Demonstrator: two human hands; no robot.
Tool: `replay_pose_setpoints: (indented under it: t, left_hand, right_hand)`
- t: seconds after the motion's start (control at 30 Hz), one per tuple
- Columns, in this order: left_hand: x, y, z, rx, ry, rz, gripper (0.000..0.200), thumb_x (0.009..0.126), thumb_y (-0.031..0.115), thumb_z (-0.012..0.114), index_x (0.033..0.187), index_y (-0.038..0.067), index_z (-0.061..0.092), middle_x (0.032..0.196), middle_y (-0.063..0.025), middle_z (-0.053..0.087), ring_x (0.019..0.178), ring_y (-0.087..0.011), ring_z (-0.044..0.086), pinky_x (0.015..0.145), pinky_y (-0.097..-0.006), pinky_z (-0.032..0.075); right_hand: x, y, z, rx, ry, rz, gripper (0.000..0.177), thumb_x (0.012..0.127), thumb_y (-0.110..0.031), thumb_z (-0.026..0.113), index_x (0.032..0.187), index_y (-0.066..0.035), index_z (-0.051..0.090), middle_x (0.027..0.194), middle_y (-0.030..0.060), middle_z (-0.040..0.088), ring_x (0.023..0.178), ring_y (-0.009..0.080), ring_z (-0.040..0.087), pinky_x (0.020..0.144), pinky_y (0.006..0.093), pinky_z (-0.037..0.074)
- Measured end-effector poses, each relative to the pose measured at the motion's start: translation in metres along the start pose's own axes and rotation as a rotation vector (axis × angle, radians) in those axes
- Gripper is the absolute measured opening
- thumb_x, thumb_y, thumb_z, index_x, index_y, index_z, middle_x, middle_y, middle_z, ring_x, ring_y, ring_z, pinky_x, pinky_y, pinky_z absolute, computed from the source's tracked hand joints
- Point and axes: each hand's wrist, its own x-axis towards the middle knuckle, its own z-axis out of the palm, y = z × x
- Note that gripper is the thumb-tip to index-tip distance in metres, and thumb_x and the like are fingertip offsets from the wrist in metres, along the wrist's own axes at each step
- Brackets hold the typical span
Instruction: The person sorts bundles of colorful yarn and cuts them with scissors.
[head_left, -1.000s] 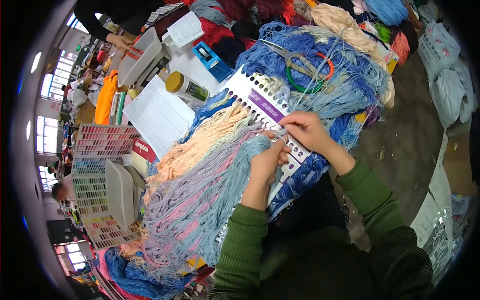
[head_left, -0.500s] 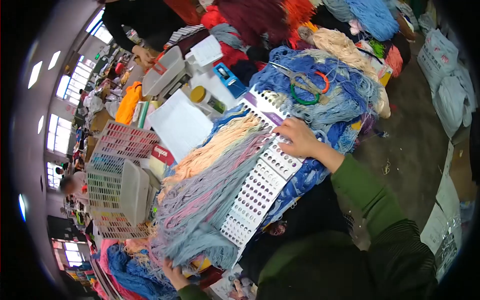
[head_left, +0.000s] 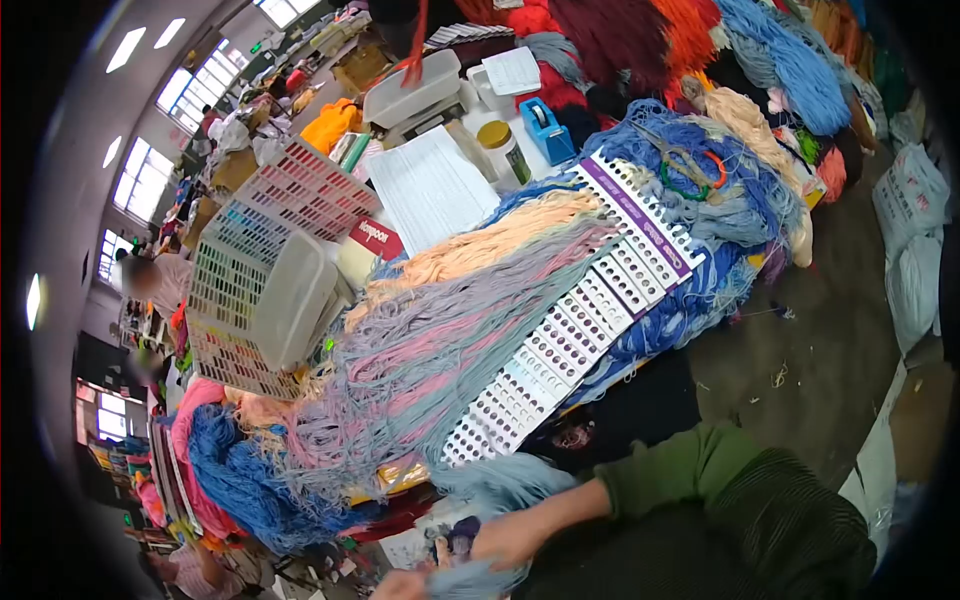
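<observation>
A bundle of grey-blue yarn (head_left: 500,480) hangs over the near edge of the table. My right hand (head_left: 515,535) is closed around it, low in front of my body. At the bottom edge of the view my left hand (head_left: 402,585) is closed at the lower part of the same yarn; it is blurred and partly cut off. Above the hands lie grey, pink and peach yarn strands (head_left: 440,330), fanned out from a white punched shade card (head_left: 560,340) with a purple header. The strands' upper ends meet rows of holes along the card.
Blue yarn (head_left: 650,140) lies under scissors (head_left: 690,175) with green and orange handles. Farther back are a paper sheet (head_left: 430,190), a jar (head_left: 500,150), a blue tape dispenser (head_left: 547,130), and a plastic tray (head_left: 295,300) on a color chart (head_left: 225,280). Plastic bags (head_left: 910,230) stand right.
My right hand has left the shade card and moved down to the grey-blue yarn. That yarn has been pulled off the table's near end toward my body. The view has shifted.
</observation>
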Motion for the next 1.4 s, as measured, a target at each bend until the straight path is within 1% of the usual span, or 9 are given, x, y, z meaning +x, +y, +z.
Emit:
replay_pose_setpoints:
  t: [0.1,0.3,0.43,0.5,0.53,0.77,1.03,1.3,1.4]
  left_hand:
    - [-0.022,-0.015,0.011,-0.109,0.223,-0.283,0.036,0.075,0.011,0.053,0.108,0.001,0.045,0.106,-0.0149,0.046,0.091,-0.0238,0.047,0.082,-0.0336,0.036]
    - [-0.023,-0.046,0.048,-0.15,0.396,-0.513,0.036,0.075,0.011,0.054,0.108,-0.001,0.045,0.107,-0.0168,0.045,0.092,-0.0265,0.046,0.081,-0.0327,0.036]
    - [-0.018,-0.074,0.054,-0.195,0.519,-0.518,0.031,0.075,0.009,0.051,0.104,-0.001,0.047,0.099,-0.0154,0.048,0.087,-0.0255,0.049,0.077,-0.032,0.038]
    - [-0.017,-0.095,0.056,-0.236,0.609,-0.515,0.028,0.075,0.009,0.048,0.101,-0.002,0.049,0.094,-0.0142,0.051,0.083,-0.0246,0.05,0.075,-0.0316,0.039]
    - [-0.016,-0.108,0.058,-0.261,0.67,-0.519,0.027,0.075,0.008,0.047,0.1,-0.002,0.05,0.092,-0.0136,0.052,0.081,-0.0241,0.051,0.073,-0.0314,0.04]
    - [-0.003,-0.256,0.092,-0.374,1.331,-0.302,0.023,0.075,0.006,0.04,0.09,-0.003,0.055,0.073,-0.0094,0.059,0.067,-0.0209,0.057,0.064,-0.0301,0.045]
    - [0.07,-0.106,0.086,-0.789,0.139,0.288,0.039,0.084,0.037,0.041,0.082,0.002,0.057,0.06,-0.0023,0.055,0.05,-0.0076,0.053,0.042,-0.019,0.039]
    - [0.045,-0.079,0.093,-1.418,1.695,0.713,0.04,0.083,0.035,0.044,0.101,-0.001,0.049,0.086,-0.0054,0.056,0.061,-0.0077,0.048,0.051,-0.0196,0.037]
    - [0.074,-0.116,0.112,-1.997,1.703,0.735,0.037,0.084,0.029,0.043,0.104,-0.001,0.046,0.082,-0.0097,0.056,0.075,-0.0157,0.052,0.068,-0.0267,0.043]
  right_hand:
    - [-0.004,-0.011,-0.013,-0.302,-0.213,0.612,0.015,0.064,-0.016,0.052,0.064,-0.001,0.055,0.077,0.0167,0.055,0.07,0.0313,0.053,0.063,0.0419,0.039]
    - [0.036,0.002,0.015,-0.525,0.383,-0.017,0.019,0.055,-0.015,0.059,0.069,-0.003,0.059,0.103,0.015,0.05,0.099,0.0305,0.044,0.084,0.042,0.03]
    - [0.066,-0.013,0.029,0.191,-0.196,0.056,0.068,0.056,-0.041,0.071,0.103,-0.002,0.042,0.085,0.0158,0.052,0.078,0.0282,0.05,0.067,0.0362,0.04]
    - [0.055,-0.018,0.033,0.5,-0.465,0.26,0.021,0.065,-0.018,0.064,0.073,-0.001,0.056,0.06,0.0046,0.054,0.054,0.0125,0.049,0.047,0.0275,0.039]
    - [0.048,-0.035,0.023,0.693,-0.474,0.242,0.036,0.07,-0.012,0.058,0.102,0.0,0.048,0.074,0.0015,0.053,0.065,0.0087,0.044,0.053,0.0237,0.036]
    - [0.041,0.01,0.036,-0.03,-0.534,0.298,0.022,0.056,-0.015,0.057,0.072,0.001,0.054,0.078,0.0196,0.055,0.081,0.0318,0.053,0.066,0.0431,0.042]
    - [0.048,0.023,0.01,-0.112,-0.349,0.363,0.041,0.059,-0.011,0.055,0.099,-0.01,0.049,0.077,0.0149,0.057,0.068,0.0286,0.055,0.05,0.0355,0.044]
    - [0.052,0.025,0.046,0.744,-0.743,1.197,0.013,0.072,-0.014,0.055,0.079,-0.003,0.056,0.068,0.0033,0.056,0.049,0.0078,0.045,0.039,0.0185,0.034]
    - [0.052,0.032,0.05,-0.157,-0.437,0.615,0.017,0.066,-0.005,0.052,0.082,-0.006,0.052,0.062,0.0099,0.05,0.054,0.0216,0.05,0.048,0.0333,0.04]
